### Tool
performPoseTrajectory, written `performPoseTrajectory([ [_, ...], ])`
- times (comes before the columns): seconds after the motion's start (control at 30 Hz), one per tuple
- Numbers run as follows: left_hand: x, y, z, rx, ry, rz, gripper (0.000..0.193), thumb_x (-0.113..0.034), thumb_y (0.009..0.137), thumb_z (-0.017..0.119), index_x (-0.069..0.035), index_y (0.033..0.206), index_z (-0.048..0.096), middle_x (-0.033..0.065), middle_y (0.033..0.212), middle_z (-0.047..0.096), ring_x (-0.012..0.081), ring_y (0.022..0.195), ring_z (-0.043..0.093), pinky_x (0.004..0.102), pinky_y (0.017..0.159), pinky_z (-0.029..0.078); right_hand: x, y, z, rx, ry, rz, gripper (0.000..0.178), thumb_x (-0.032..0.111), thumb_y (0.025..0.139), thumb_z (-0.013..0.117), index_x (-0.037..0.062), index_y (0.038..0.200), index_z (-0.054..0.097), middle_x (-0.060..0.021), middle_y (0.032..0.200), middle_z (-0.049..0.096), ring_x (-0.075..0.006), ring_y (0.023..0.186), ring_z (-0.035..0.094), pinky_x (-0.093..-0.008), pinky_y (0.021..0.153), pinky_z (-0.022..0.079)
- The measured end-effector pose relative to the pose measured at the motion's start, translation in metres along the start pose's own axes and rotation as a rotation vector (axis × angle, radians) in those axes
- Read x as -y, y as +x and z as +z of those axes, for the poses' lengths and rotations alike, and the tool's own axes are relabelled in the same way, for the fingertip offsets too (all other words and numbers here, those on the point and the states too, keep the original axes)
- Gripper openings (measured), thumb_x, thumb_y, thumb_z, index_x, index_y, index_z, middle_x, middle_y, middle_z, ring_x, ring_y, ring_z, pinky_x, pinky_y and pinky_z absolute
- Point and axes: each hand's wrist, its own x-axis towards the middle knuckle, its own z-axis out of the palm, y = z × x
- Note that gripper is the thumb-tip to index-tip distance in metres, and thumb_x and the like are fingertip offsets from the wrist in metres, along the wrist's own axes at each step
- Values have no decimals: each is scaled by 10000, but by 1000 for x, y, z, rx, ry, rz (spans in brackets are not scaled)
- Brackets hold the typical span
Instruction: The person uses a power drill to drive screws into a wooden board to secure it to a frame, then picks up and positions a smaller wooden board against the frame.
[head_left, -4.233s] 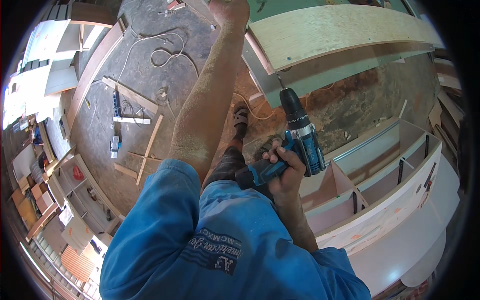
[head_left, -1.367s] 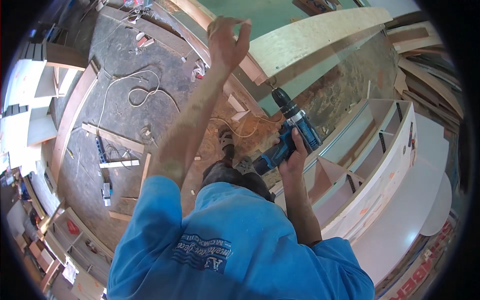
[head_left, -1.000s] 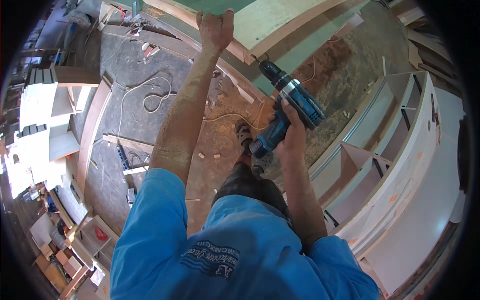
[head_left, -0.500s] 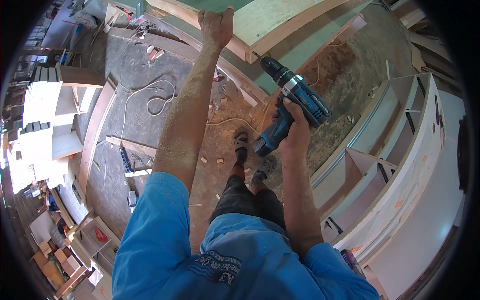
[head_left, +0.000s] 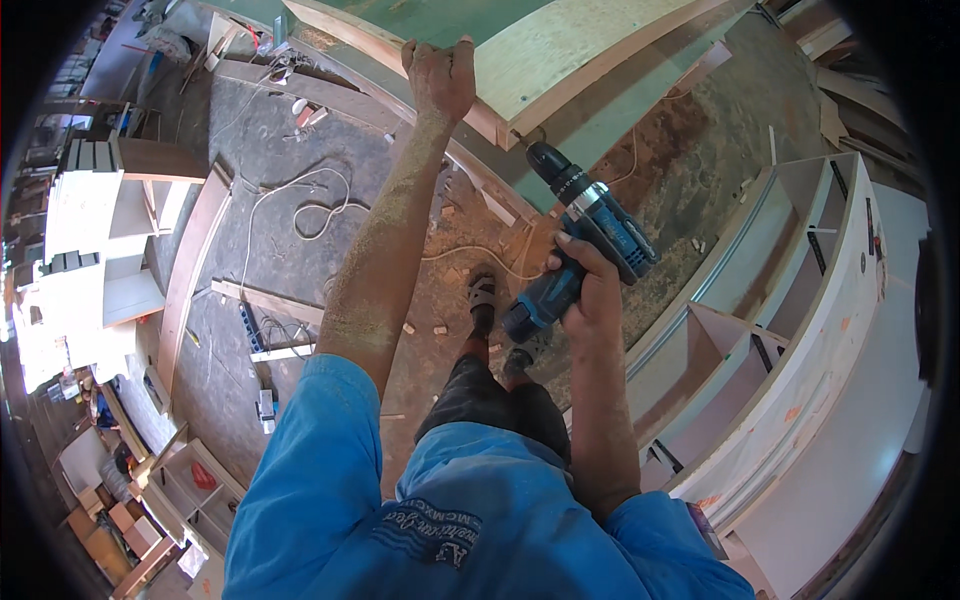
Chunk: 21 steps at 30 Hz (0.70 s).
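A blue and black cordless drill point(head_left: 605, 225) is held by its handle in my right hand point(head_left: 590, 280). Its bit points up and left at the corner of a wooden panel point(head_left: 570, 55), close to the end of the panel's edge. Whether the bit touches the wood or has entered it, I cannot tell. My left hand point(head_left: 440, 80) is closed over the panel's near edge, left of that corner, its fingertips partly hidden. Sawdust coats my left forearm. Under the panel lies a green work surface point(head_left: 590, 150).
Open cabinet frames point(head_left: 740, 350) stand on the right, and pale cabinets point(head_left: 100, 220) on the left. A looped cable point(head_left: 320, 215), wooden strips point(head_left: 265, 300), a power strip point(head_left: 250, 325) and wood offcuts lie on the dusty floor near my feet.
The drill has shifted slightly down and to the right in the picture, along with the panel corner. My left hand stays on the panel's edge, a little lower in view.
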Motion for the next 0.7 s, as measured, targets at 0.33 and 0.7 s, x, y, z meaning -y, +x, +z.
performPoseTrajectory([
  [0.33,8,0,-2,-28,117,77,276,-233,980,506,-68,855,687,95,722,674,313,838,583,463,1025,355,-2,-3,2,-17,87,68,210,22,848,702,-4,1039,619,-70,859,641,-166,678,616,-313,683,532],
  [0.7,8,-1,-7,-75,131,163,230,-206,959,545,-41,895,691,103,743,674,308,842,587,485,1044,356,4,-6,2,8,17,38,248,13,839,698,21,1076,625,-66,866,646,-156,673,613,-286,670,520],
])
